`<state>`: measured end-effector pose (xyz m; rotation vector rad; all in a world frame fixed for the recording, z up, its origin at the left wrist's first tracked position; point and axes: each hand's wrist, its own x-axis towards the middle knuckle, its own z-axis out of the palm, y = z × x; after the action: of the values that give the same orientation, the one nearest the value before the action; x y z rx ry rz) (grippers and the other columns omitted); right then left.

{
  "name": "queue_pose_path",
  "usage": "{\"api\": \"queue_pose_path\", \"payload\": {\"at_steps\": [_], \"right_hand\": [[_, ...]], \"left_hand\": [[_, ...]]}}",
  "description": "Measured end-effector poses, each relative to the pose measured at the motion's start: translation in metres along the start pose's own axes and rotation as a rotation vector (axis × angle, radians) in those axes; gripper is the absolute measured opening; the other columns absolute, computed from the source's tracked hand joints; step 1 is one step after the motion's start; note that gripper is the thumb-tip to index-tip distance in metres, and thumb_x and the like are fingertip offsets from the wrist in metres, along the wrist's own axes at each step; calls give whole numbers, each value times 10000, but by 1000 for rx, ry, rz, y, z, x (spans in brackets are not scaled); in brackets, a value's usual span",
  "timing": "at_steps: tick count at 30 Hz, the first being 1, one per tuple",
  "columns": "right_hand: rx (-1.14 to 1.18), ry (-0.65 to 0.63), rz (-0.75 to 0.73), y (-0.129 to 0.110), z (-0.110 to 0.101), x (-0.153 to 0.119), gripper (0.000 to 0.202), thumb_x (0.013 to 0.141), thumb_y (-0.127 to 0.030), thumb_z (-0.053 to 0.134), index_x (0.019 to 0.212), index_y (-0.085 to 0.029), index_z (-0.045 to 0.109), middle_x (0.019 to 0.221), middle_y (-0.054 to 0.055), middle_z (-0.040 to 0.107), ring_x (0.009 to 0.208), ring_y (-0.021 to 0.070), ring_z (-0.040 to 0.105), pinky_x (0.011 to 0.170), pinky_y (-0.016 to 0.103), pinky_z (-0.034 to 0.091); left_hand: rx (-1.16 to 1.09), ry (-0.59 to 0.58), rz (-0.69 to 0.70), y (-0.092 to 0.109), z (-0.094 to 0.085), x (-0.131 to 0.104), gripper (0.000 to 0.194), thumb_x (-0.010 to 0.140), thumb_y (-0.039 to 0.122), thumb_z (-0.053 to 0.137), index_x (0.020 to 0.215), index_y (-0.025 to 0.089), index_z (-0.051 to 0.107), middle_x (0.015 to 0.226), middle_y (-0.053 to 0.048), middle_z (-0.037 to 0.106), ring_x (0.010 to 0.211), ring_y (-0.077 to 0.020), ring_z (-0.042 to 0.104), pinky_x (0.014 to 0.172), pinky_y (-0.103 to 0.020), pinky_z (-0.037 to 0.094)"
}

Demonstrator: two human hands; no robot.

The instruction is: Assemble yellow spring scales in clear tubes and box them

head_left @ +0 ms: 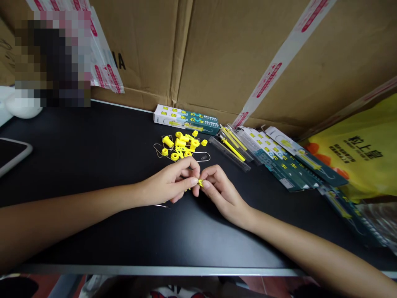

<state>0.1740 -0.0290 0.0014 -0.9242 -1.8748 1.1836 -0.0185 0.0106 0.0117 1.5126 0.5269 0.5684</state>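
Near the middle of the black table, my left hand (pixel 173 181) and my right hand (pixel 221 192) meet fingertip to fingertip. Both pinch one small yellow part (pixel 200 182), largely covered by the fingers. More yellow shows beneath the left fingers, too hidden to make out. Just beyond the hands lies a loose pile of yellow plastic pieces (pixel 180 142), with bent metal wire hooks (pixel 204 156) among them. Partly under my left hand, a thin metal piece (pixel 162 205) lies on the table.
Behind the pile is a long box (pixel 186 119). Clear tubes with yellow rods (pixel 232 149) and several flat packages (pixel 283 159) lie right of it, near a yellow bag (pixel 356 145). A phone (pixel 14 155) rests at the left. Cardboard (pixel 217 54) stands behind the table (pixel 118 236).
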Motion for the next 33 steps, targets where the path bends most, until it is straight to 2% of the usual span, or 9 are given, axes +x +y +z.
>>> {"api": "queue_pose_path", "payload": {"at_steps": [3, 5, 8, 11, 14, 20, 29, 33], "right_hand": [[-103, -25, -42, 2, -3, -1, 56, 1002, -243, 360, 1032, -224, 404, 817, 12, 598, 775, 127, 585, 701, 270, 446], [-271, -24, -105, 5, -6, -1, 62, 993, -228, 365, 1049, -231, 393, 828, 22, 606, 733, 138, 593, 667, 278, 454], [-577, 6, -277, 10, -14, 1, 126, 961, -180, 416, 1070, -240, 402, 876, 40, 600, 676, 140, 564, 604, 268, 442], [-743, -24, -415, 10, -19, 4, 178, 930, -125, 449, 1070, -231, 416, 857, 37, 582, 695, 147, 551, 609, 258, 447], [-794, -51, -423, 9, -20, 6, 150, 924, -117, 442, 1031, -221, 427, 836, 33, 572, 685, 145, 545, 599, 250, 448], [-850, 19, -436, 12, -24, 8, 65, 933, -159, 452, 917, -221, 440, 778, 22, 564, 650, 135, 526, 568, 237, 430], [-1113, -23, -571, 10, -40, 10, 49, 919, -181, 505, 881, -206, 522, 750, 40, 629, 640, 154, 531, 586, 279, 405], [-992, -9, -490, 12, -37, 8, 49, 922, -207, 504, 880, -212, 528, 741, 35, 618, 643, 153, 538, 594, 277, 405]], "left_hand": [[-11, -28, -38, 2, -2, 1, 94, 941, 275, 434, 918, 205, 374, 754, 35, 585, 394, -14, 404, 385, -136, 315], [-27, -53, -67, 3, -4, 2, 90, 944, 273, 425, 935, 210, 362, 742, 39, 589, 387, -16, 392, 382, -136, 315], [-46, -100, -105, 4, -7, 4, 85, 953, 278, 405, 948, 215, 349, 711, 42, 594, 370, -19, 374, 371, -134, 298], [-39, -132, -128, 5, -7, 5, 71, 962, 275, 381, 951, 213, 348, 681, 43, 596, 360, -23, 358, 364, -135, 272], [-26, -126, -139, 5, -7, 4, 56, 965, 258, 374, 955, 208, 351, 662, 49, 587, 360, -22, 340, 361, -133, 259], [-3, -117, -141, 6, -5, 4, 64, 960, 253, 396, 975, 200, 362, 650, 51, 585, 363, -20, 312, 353, -128, 243], [29, -147, -171, 7, -8, 4, 116, 971, 316, 375, 1004, 204, 380, 636, 50, 584, 358, -28, 302, 351, -139, 232], [93, -110, -158, 5, -7, 4, 142, 954, 336, 412, 1004, 203, 402, 613, 64, 550, 398, -43, 330, 380, -152, 256]]}}
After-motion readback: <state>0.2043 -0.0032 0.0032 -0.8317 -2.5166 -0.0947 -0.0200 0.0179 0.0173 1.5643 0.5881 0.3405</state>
